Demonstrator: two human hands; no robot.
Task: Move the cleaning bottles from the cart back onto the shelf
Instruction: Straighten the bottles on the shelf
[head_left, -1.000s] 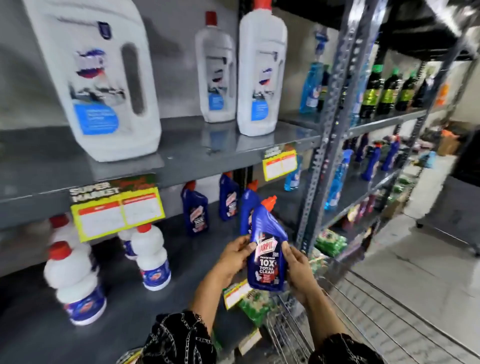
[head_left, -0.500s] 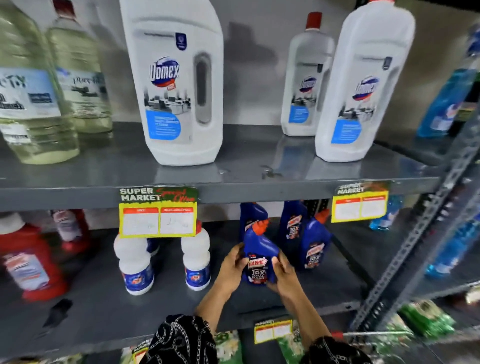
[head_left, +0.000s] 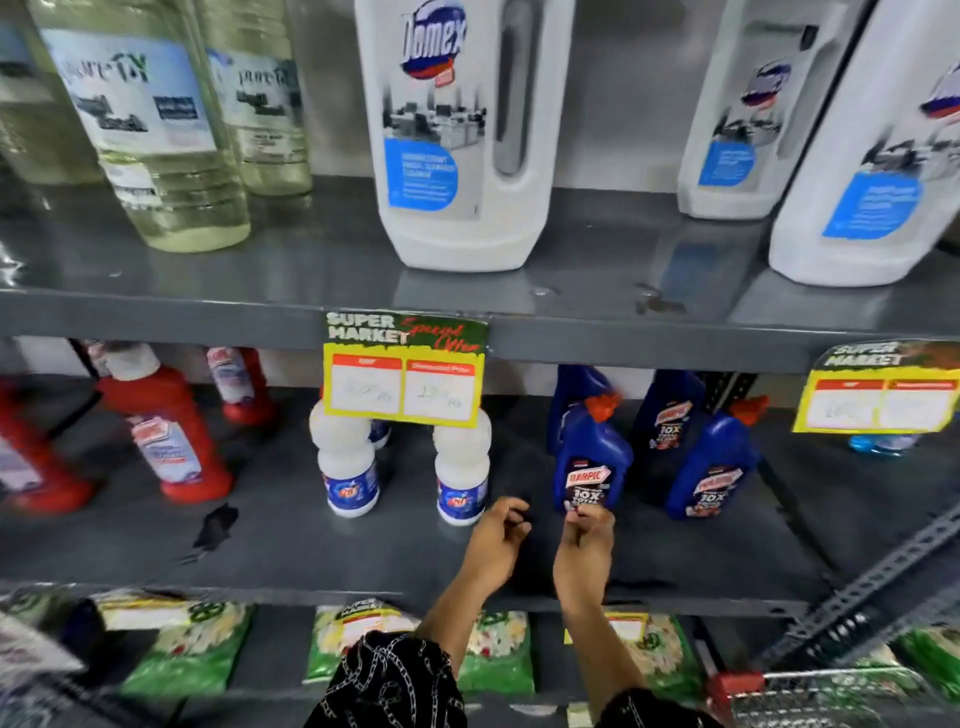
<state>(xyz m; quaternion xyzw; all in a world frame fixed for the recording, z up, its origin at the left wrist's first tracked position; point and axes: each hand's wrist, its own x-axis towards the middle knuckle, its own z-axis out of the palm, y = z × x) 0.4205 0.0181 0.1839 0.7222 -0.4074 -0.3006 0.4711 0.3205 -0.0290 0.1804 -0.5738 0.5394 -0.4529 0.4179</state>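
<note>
Grey metal shelf (head_left: 291, 551) in shop aisle, price tags on front edges. Blue plastic Harpic bottle with orange cap (head_left: 589, 457) stood upright on middle board, at 12 o'clock from right hand (head_left: 584, 540). Right hand's fingertips (head_left: 586, 514) pinched together, touching bottle's lower front edge; whether gripping it, cannot tell. Left hand (head_left: 496, 535) at 9 o'clock from right, fingers loosely curled, empty, clear of bottle. Two white round-bodied bottles (head_left: 460, 467) stood just left. Red-handled wire cart (head_left: 810, 691) at 5 o'clock.

Grey metal shelf (head_left: 649, 551) carries 4 blue bottles (head_left: 589, 457), 2 white bottles (head_left: 347, 467), red bottles (head_left: 171, 431).
</note>
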